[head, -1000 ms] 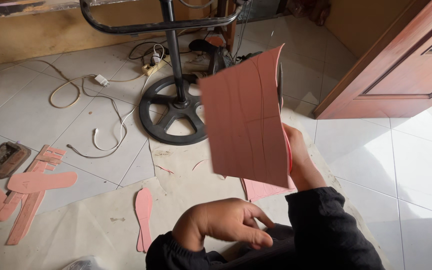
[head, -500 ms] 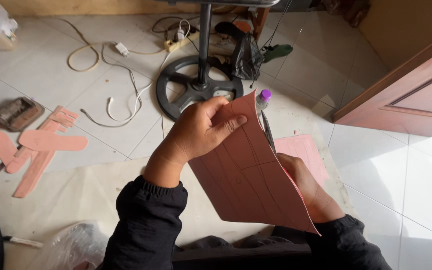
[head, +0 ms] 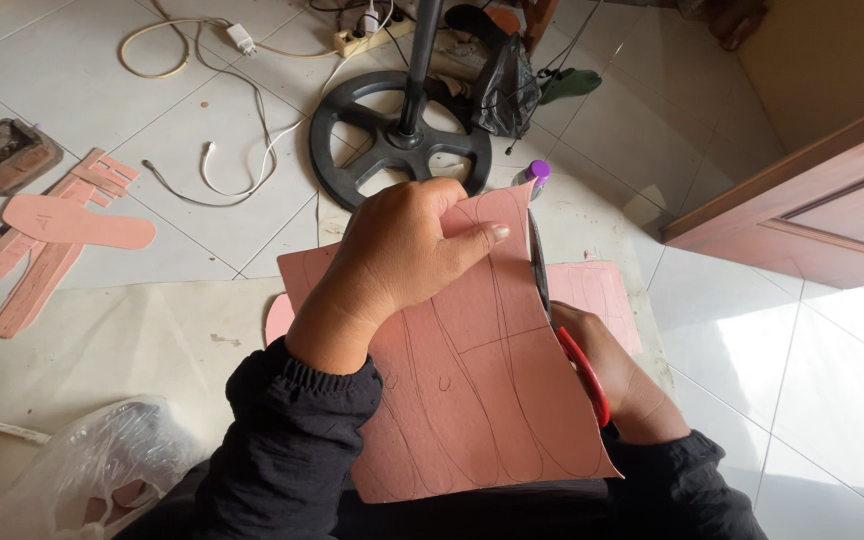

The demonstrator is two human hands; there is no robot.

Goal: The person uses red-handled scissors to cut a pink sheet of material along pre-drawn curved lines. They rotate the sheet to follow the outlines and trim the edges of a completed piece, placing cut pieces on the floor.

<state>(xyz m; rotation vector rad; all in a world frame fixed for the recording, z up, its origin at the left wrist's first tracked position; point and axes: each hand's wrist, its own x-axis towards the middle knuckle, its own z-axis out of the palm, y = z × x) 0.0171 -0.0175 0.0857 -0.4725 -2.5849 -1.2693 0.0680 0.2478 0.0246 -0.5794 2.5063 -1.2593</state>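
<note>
Both hands: left hand (head: 402, 255) grips pink sheet (head: 482, 400), scissors (head: 562, 320) alongside.

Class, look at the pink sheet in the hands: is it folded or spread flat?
Spread, slightly curved: the pink sheet shows one continuous face with pencilled outlines, left hand gripping its top edge.

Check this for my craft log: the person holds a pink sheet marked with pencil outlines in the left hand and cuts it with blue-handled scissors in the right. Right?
Nearly. In the head view the scissors have red handles, not blue. The left hand does hold the pink sheet; the right hand holds the scissors.
</note>
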